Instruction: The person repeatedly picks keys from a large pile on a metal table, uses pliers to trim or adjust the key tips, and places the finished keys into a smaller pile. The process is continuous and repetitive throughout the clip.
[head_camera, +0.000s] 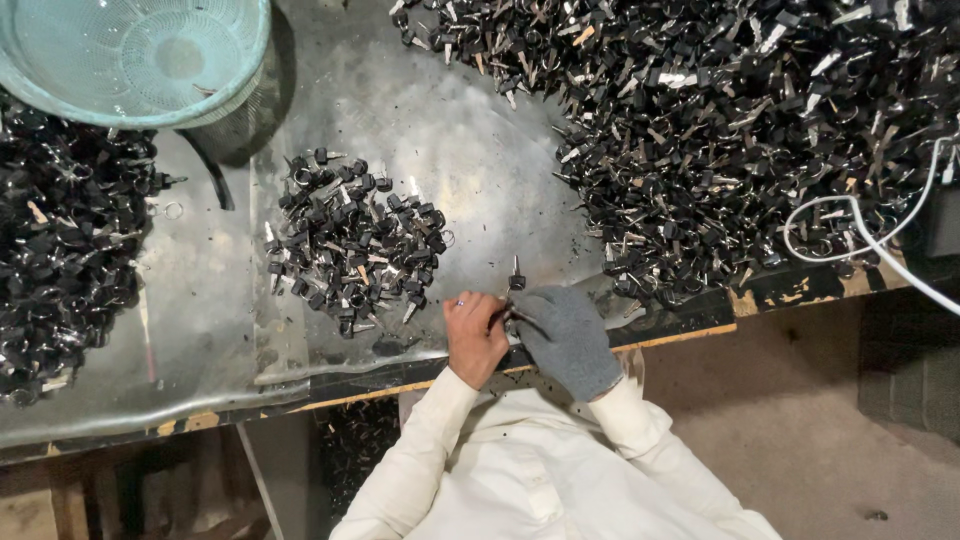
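Left hand (474, 338) bare, right hand (566, 338) gloved, both pinching one black-headed key (515, 283) at table (470, 150) edge. Small sorted pile (350, 245) done; huge heap (720, 130) remains, by my read.

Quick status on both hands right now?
Left hand: bare, closed on a small dark metal piece, shared with the right.
Right hand: in a grey knit glove, closed on the same piece; a black-headed key lies just beyond.

No packages, labels, signs or screens are to be seen anywhere in the view, neither on the table (470, 150) nor beside it.
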